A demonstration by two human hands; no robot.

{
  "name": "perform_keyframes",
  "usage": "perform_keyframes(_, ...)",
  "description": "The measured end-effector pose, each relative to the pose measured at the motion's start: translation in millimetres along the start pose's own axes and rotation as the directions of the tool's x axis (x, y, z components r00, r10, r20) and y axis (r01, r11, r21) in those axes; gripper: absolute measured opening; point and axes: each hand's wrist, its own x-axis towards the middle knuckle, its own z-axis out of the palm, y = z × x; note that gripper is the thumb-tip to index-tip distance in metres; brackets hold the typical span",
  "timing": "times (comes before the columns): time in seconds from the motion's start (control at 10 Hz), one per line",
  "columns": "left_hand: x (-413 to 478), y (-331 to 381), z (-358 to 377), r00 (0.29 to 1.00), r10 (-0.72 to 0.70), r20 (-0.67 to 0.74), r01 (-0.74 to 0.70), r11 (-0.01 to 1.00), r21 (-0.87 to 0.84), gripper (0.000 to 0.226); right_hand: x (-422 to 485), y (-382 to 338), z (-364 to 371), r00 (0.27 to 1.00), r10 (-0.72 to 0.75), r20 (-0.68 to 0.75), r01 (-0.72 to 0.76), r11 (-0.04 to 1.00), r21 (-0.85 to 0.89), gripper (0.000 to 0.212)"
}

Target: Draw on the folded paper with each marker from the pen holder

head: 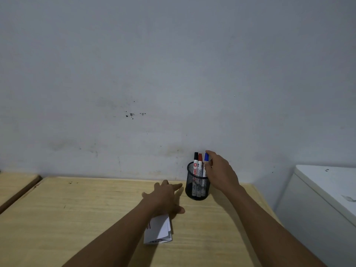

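Folded paper under spread left hand, right hand pinching blue marker

Bare wooden bench left of black mesh pen holder; grey wall close behind, white cabinet right.

Three markers stand in the pen holder, behind and right of the folded paper.

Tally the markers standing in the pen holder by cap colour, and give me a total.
Black-capped marker: 1
Red-capped marker: 1
Blue-capped marker: 1, with the right hand at it
Total: 3 markers, all standing in the black mesh pen holder
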Motion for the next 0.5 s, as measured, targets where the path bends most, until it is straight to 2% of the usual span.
perform_keyframes(0.3, 1.8, 1.3, -0.7, 0.999, 0.034, 0.038, -0.035, 0.999, 0.031, 0.100, -6.5, -3.5, -1.5, 0.999, 0.009, 0.047, -0.009, 1.000, 0.008, 0.055)
perform_keyframes(0.4, -4.8, 0.9, -2.2, 0.999, 0.035, 0.024, -0.035, 0.999, 0.012, 0.105, -12.5, -7.8, -7.7, 0.999, 0.027, 0.026, -0.028, 0.997, 0.074, 0.058)
perform_keyframes(0.5, -9.0, -2.1, -9.8, 0.998, 0.057, -0.006, -0.058, 0.997, -0.058, 0.107, -17.1, -9.3, -13.4, 0.997, 0.015, -0.070, -0.009, 0.997, 0.083, 0.060)
